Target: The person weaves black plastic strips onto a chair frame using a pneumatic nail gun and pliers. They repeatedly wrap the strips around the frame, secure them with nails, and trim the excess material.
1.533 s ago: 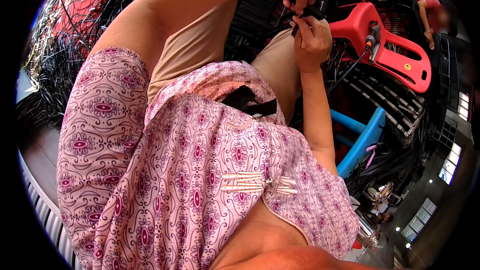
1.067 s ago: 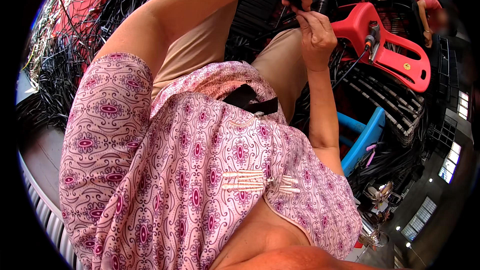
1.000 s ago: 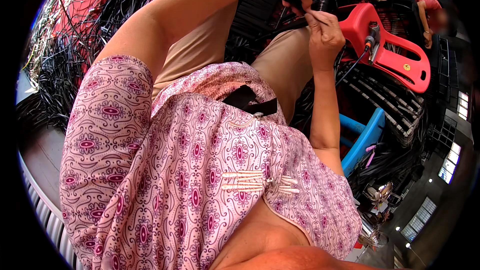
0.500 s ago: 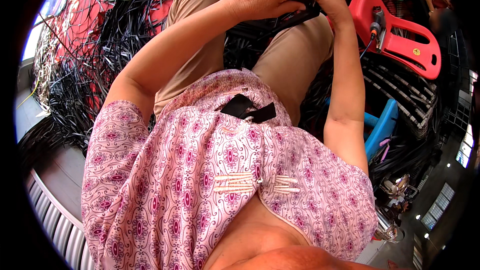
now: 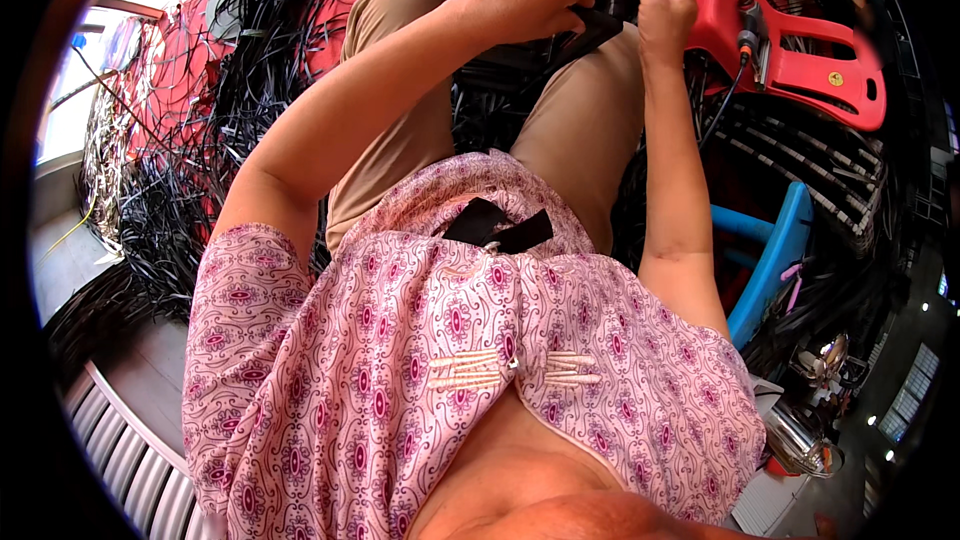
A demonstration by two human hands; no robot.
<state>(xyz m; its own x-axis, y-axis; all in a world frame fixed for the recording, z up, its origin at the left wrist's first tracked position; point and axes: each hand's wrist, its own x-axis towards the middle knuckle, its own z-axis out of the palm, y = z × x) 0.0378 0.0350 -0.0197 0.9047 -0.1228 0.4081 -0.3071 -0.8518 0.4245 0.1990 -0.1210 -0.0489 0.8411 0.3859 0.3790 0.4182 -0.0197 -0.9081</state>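
Note:
On my lap, between my knees, rests a black woven piece [image 5: 598, 32] with a raised dark edge. My left hand [image 5: 528, 2] reaches across to it, thumb and fingers bent around its black edge; the exact contact is partly hidden. Just right of the piece, my right hand [image 5: 664, 10] is raised, its fingers loosely apart and pointing up. No object shows clearly in it, though black strips behind make the fingertips hard to read.
To the right stands a red plastic chair [image 5: 820, 75] with a power tool [image 5: 748, 32] and its cable on the seat. A blue plastic stool [image 5: 772, 265] is beside my right elbow. Heaps of black strips [image 5: 255, 70] cover the red floor covering at left.
My hands were close together at the black piece with a dark strip upright between them. My right hand has drawn away to the right, and its fingers have spread. The left stays near the piece.

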